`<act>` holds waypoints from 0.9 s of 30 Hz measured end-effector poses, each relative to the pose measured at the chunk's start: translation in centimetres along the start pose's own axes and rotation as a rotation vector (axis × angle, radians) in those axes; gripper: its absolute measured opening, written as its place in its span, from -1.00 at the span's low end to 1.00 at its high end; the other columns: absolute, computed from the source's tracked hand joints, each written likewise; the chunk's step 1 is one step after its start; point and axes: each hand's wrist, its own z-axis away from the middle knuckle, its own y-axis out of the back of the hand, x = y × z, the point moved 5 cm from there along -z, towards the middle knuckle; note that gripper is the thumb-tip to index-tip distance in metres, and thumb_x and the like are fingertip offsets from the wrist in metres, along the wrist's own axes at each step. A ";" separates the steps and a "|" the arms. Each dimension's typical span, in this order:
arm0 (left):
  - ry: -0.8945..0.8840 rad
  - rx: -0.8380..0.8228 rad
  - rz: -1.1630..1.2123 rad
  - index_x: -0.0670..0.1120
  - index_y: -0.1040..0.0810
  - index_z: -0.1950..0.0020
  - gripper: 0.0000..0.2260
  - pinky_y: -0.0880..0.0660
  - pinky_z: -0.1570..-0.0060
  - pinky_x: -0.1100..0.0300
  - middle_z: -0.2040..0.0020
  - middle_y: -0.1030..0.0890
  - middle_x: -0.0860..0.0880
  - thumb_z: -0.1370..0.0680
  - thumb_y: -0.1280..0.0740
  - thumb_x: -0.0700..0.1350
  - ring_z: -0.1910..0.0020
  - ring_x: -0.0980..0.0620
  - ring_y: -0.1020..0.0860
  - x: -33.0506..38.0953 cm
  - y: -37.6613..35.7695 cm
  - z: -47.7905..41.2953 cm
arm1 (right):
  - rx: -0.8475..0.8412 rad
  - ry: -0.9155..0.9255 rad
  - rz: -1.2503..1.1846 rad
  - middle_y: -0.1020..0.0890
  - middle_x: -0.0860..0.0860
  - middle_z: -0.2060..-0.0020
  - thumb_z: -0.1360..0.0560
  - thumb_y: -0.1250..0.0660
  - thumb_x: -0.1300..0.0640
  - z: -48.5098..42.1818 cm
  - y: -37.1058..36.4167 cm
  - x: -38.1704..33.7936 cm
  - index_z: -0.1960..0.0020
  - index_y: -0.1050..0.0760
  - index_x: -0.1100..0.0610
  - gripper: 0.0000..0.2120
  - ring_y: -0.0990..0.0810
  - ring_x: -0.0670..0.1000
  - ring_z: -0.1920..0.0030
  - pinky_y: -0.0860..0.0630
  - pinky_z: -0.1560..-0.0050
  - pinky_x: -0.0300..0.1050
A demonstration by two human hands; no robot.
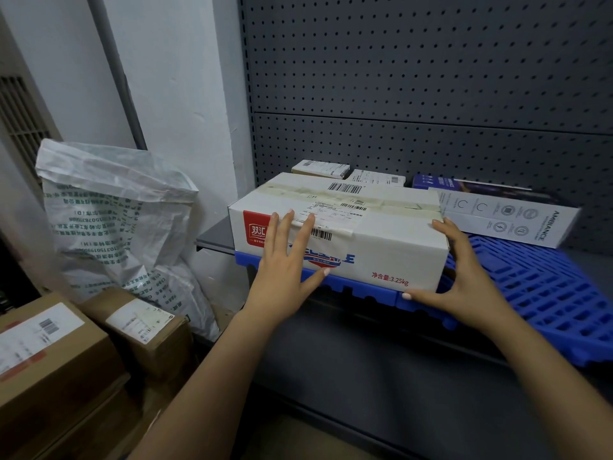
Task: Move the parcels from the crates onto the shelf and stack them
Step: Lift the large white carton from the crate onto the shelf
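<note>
A large white carton [374,227] with a red logo, barcodes and "3.25kg" print lies on the blue plastic grid mat [544,287] on the grey shelf [215,239]. My left hand [287,260] lies flat against its front face near the left end, fingers spread. My right hand [464,270] presses the carton's right front corner, fingers along the side and thumb low by the mat. Neither hand wraps around it. Behind the carton sit two small white boxes [321,168] [376,177] and a long white-and-blue "AMBIANCE" box [507,214].
Brown cardboard parcels [49,353] [149,330] sit low at the left. A white woven sack [112,224] with green print leans on the wall behind them. A grey pegboard [431,94] backs the shelf. A lower grey shelf [381,376] lies beneath the mat.
</note>
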 end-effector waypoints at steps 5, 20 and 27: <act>0.001 -0.008 -0.007 0.18 0.14 -0.55 -0.23 -0.05 -0.44 -0.12 -0.56 0.23 0.10 -0.52 -0.30 0.21 -0.50 0.07 0.34 0.0 -0.1 -0.1 | 0.011 -0.002 -0.013 0.07 -0.38 -0.47 -0.09 -0.59 -0.13 0.0 0.0 0.0 -0.47 -0.03 -0.28 0.10 -0.02 -0.13 -0.51 -0.18 -0.48 0.17; 0.009 -0.001 -0.008 0.18 0.14 -0.55 -0.23 0.00 -0.44 -0.11 -0.56 0.25 0.08 -0.51 -0.29 0.21 -0.50 0.07 0.35 0.1 -0.1 0.0 | 0.017 0.001 -0.011 0.06 -0.46 -0.42 -0.14 -0.63 -0.04 0.0 0.0 0.1 -0.47 -0.04 -0.28 0.09 -0.02 -0.16 -0.50 -0.18 -0.48 0.14; 0.011 -0.001 -0.010 0.18 0.15 -0.55 -0.22 -0.01 -0.44 -0.10 -0.56 0.25 0.08 -0.51 -0.29 0.21 -0.50 0.07 0.36 0.0 -0.3 0.0 | 0.022 0.005 -0.010 0.05 -0.43 -0.44 -0.15 -0.64 -0.01 0.1 0.0 0.2 -0.45 -0.04 -0.29 0.08 -0.05 -0.14 -0.50 -0.19 -0.48 0.13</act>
